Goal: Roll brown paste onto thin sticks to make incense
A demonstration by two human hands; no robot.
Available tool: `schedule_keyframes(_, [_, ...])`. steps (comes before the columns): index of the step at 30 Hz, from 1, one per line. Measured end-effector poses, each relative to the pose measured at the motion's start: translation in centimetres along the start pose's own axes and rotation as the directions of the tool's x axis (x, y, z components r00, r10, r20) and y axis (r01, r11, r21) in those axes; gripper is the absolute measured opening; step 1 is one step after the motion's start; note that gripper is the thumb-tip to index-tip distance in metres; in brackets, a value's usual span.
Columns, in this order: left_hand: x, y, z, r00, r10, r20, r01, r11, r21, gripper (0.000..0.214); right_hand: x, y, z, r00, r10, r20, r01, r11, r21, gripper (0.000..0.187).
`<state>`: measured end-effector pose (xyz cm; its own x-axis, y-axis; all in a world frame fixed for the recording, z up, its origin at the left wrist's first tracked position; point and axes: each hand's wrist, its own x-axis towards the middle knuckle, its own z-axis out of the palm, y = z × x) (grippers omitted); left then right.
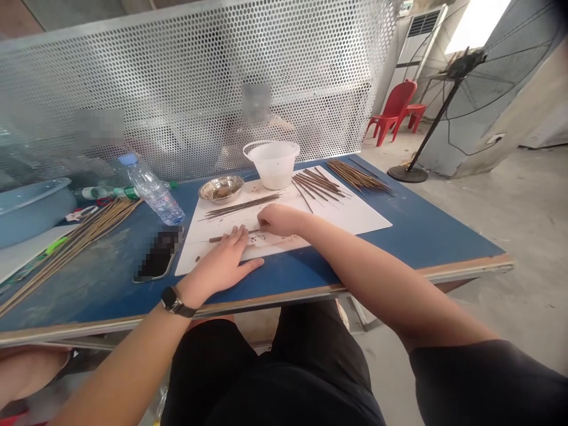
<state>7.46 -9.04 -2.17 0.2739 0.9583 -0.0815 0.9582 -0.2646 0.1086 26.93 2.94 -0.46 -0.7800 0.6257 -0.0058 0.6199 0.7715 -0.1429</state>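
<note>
My left hand (224, 257) lies flat, fingers stretched out, over a thin brown incense stick (215, 239) on a white board (364, 220). One end of the stick sticks out left of those fingers. Curled closed, my right hand (281, 219) pinches the stick's right part; its fingertips are partly hidden. Just beyond the hands lies a row of thin dark sticks (244, 206). Thicker coated sticks (320, 184) are fanned out at the board's right. Behind stand a metal bowl (205, 193) with a brown lump in it and a white plastic bucket (273, 167).
On the blue table (426, 231), a phone (157, 255) and a water bottle (153, 192) stand left of the board. Long sticks (89, 234) and a blue basin (33, 213) lie further left. Another stick bundle (357, 176) is at right. A perforated metal screen (177, 89) borders the back.
</note>
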Motion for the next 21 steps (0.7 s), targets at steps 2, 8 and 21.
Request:
schedule_keyframes(2, [0.8,0.7,0.4,1.000,0.016,0.006,-0.016,0.999,0.033,0.099,-0.2,0.4,-0.3,0.999,0.015,0.039,-0.016,1.000,0.020,0.018])
schedule_keyframes(8, [2.3,1.7,0.5,0.999,0.014,0.031,-0.016,0.999,0.051,0.100,-0.9,1.2,-1.5,0.989,0.060,0.135,-0.065,0.997,0.033,0.019])
schedule_keyframes(21, [2.9,2.4,-0.6,0.994,-0.077,0.075,0.073,0.996,0.057,0.107,-0.3,2.3,-0.6,0.993,0.116,0.018,-0.116,0.993,0.035,0.035])
